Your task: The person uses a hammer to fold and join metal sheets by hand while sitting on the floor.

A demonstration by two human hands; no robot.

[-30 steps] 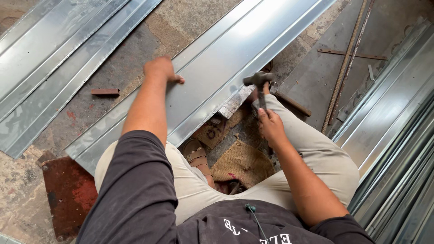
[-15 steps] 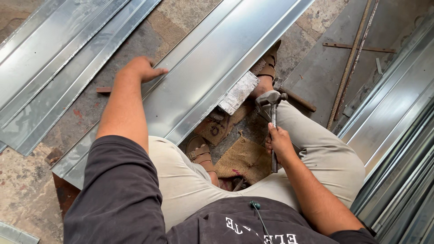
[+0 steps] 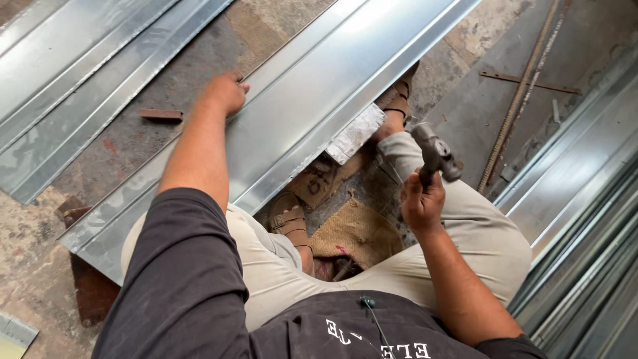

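I sit on the floor with a long folded sheet-metal channel (image 3: 319, 100) running diagonally across my legs. My left hand (image 3: 224, 92) presses flat on the channel's far flange, fingers together. In my right hand (image 3: 421, 199) I grip the handle of a hammer (image 3: 435, 153), its metal head raised above my right knee. A pale rectangular block (image 3: 355, 133) lies under the channel's near edge, between my sandalled feet.
More sheet-metal channels lie at the upper left (image 3: 73, 86) and stacked along the right (image 3: 585, 199). A thin rusty rod (image 3: 518, 100) and a flat rusty strip (image 3: 528, 81) lie on the concrete floor. A small rusty bar (image 3: 161, 114) sits near my left arm. Burlap cloth (image 3: 355, 233) lies between my legs.
My right hand has lifted the hammer off the channel's edge and drawn it back above my knee. My left hand has slid leftward along the channel.
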